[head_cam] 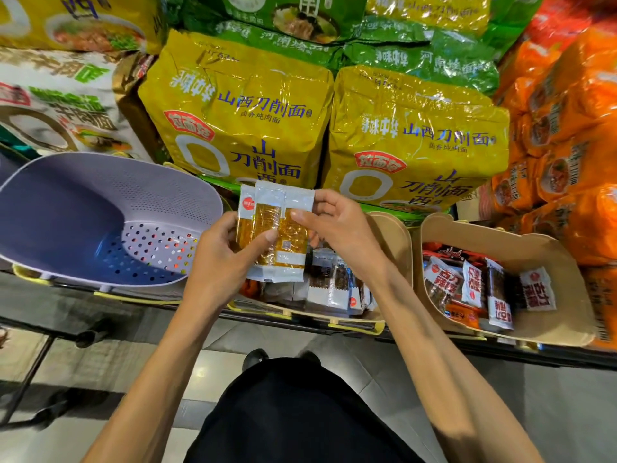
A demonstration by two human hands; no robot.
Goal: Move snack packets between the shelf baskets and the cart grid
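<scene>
Stacked yellow noodle bags (240, 108), green bags (420, 58) behind, orange bags (567, 128) at right, grey tiled floor (551, 412) below.

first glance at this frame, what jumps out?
Dead centre, the left hand and right hand together pinch a fan of yellow-and-white snack packets above a cardboard tray of more packets. A lavender perforated basket sits at left, and big yellow noodle bags fill the shelf behind.
</scene>
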